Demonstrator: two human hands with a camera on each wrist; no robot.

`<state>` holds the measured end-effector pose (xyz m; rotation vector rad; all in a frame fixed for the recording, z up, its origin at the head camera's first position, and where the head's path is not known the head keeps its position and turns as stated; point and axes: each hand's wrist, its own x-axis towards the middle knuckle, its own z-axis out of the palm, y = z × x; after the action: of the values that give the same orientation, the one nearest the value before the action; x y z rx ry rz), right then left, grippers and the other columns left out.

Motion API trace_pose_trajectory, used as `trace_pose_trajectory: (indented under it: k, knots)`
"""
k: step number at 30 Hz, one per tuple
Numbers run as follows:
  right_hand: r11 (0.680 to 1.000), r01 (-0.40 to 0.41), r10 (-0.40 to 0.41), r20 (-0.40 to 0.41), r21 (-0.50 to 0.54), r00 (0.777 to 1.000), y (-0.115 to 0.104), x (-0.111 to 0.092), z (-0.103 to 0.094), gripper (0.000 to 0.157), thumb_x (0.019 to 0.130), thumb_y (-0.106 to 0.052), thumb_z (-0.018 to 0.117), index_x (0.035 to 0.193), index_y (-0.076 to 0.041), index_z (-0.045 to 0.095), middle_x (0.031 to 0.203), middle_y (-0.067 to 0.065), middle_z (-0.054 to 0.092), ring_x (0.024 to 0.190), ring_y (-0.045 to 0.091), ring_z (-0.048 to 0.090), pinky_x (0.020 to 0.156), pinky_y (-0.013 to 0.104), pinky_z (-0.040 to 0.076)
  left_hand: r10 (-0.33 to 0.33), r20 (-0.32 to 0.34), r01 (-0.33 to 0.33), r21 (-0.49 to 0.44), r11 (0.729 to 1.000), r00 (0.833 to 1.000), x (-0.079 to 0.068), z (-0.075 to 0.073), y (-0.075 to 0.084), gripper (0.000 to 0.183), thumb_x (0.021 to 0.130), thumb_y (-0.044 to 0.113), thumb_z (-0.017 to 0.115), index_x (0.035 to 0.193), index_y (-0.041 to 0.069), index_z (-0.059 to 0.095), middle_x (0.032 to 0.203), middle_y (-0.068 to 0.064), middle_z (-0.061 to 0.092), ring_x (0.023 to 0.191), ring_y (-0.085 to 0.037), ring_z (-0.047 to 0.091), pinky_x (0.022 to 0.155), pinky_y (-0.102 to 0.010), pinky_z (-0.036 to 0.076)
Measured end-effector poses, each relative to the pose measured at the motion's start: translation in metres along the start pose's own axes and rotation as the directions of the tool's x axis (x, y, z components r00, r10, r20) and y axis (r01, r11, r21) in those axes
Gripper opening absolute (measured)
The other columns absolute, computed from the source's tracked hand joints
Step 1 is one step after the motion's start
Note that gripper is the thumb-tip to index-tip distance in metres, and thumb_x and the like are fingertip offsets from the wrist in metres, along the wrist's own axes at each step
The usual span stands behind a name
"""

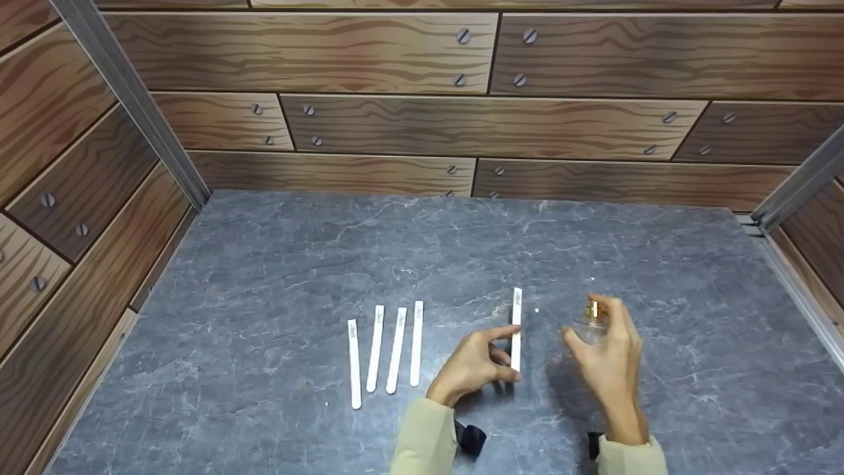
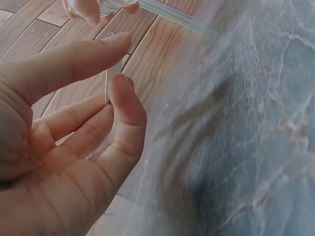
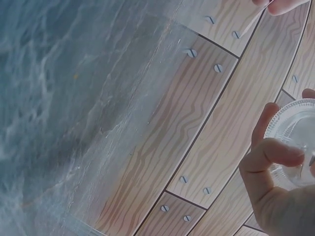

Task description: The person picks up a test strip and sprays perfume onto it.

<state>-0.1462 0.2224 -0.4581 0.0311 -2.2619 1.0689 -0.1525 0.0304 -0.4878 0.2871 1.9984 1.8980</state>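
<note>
My left hand point(image 1: 471, 365) holds a narrow white paper strip point(image 1: 517, 310) upright between thumb and fingers, with small dark print near its top end. In the left wrist view the strip point(image 2: 107, 86) shows nearly edge-on between the fingertips. To the right of it, my right hand point(image 1: 612, 359) grips a small clear perfume bottle point(image 1: 593, 310) with a gold neck, raised above the table. The right wrist view shows the bottle's round, ribbed clear side point(image 3: 290, 118), with fingers and thumb around it. A gap separates the bottle from the strip.
Several more white strips point(image 1: 374, 349) lie side by side on the grey marbled table point(image 1: 264, 264), left of my hands. Wood-patterned panels point(image 1: 395, 125) stand behind the table and at its sides, with metal posts point(image 1: 135, 99) at the corners.
</note>
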Motion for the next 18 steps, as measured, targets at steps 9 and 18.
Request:
trace_pose_trajectory:
  k: [9, 18]
  knots:
    - [1.000, 0.002, -0.002, -0.011, -0.001, 1.000, 0.000, 0.001, 0.000, 0.057, 0.063, 0.016, 0.082, 0.116, 0.007, 0.061, 0.103, 0.025, 0.065, 0.091, 0.041, 0.063, 0.079, 0.045, 0.047, -0.012, -0.039, 0.013, 0.020, 1.000, 0.999, 0.010, 0.008, 0.000, 0.057, 0.079, -0.013, 0.076, 0.133, 0.001, 0.065, 0.073, -0.001, 0.069, 0.059, -0.009, 0.059, 0.046, -0.019, 0.043]
    - [1.000, 0.002, -0.001, -0.007, 0.011, 1.000, -0.001, 0.001, -0.001, 0.057, 0.064, 0.015, 0.082, 0.117, 0.007, 0.059, 0.103, 0.026, 0.065, 0.091, 0.042, 0.063, 0.079, 0.050, 0.047, 0.030, -0.107, -0.023, 0.065, 0.998, 0.994, 0.019, 0.014, 0.002, 0.032, 0.080, -0.008, 0.078, 0.111, -0.001, 0.076, 0.088, -0.002, 0.074, 0.064, -0.005, 0.062, 0.056, -0.020, 0.052]
